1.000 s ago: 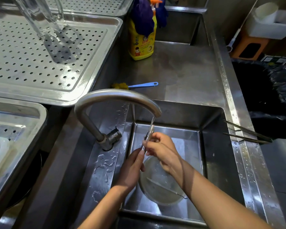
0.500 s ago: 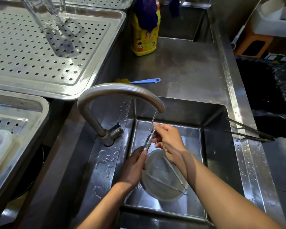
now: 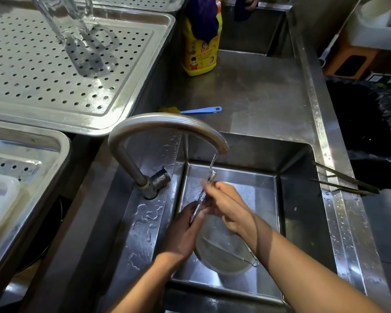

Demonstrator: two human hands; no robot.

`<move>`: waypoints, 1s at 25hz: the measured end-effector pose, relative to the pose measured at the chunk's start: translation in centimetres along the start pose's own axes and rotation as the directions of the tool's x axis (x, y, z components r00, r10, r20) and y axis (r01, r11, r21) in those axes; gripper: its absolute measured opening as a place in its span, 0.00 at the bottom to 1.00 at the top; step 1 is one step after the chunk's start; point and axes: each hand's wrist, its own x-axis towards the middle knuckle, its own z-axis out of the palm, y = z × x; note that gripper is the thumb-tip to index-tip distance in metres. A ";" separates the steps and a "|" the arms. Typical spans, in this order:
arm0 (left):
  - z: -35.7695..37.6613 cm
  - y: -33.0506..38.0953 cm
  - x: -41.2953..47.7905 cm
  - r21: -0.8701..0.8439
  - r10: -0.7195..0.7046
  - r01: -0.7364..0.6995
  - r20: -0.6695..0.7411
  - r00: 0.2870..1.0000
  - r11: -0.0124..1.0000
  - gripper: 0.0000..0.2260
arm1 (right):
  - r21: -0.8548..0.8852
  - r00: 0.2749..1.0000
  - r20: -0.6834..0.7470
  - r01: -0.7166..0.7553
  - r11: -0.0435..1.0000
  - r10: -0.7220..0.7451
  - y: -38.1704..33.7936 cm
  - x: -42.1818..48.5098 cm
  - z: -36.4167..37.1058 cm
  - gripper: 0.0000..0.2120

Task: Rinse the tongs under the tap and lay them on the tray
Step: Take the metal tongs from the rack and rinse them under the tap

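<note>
Thin metal tongs (image 3: 203,193) stand almost upright in the sink, their upper end in the thin stream of water falling from the curved tap (image 3: 167,123). My left hand (image 3: 185,231) grips the lower end from below. My right hand (image 3: 228,205) pinches the tongs higher up, fingers wrapped around the shaft just under the water. The perforated steel tray (image 3: 127,105) lies at the upper left beside the sink, with a clear glass jug (image 3: 66,21) standing on it.
A round bowl (image 3: 221,265) with another pair of tongs (image 3: 233,251) in it sits on the sink floor (image 3: 257,199). Long dark tongs (image 3: 345,181) lie across the right rim. A yellow detergent bottle (image 3: 200,50) and a blue-handled brush (image 3: 199,110) are behind the tap. A second tray (image 3: 27,177) is at left.
My right hand slid up along the tongs and back down while my left hand kept the lower end; the tongs stayed under the running water. The view shifted slightly.
</note>
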 end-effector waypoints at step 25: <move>2.1 6.0 8.5 -0.263 -0.158 0.112 -0.162 0.974 0.958 0.12 | -0.263 0.960 -0.119 0.217 0.940 -0.255 6.8 -5.1 -1.9 0.18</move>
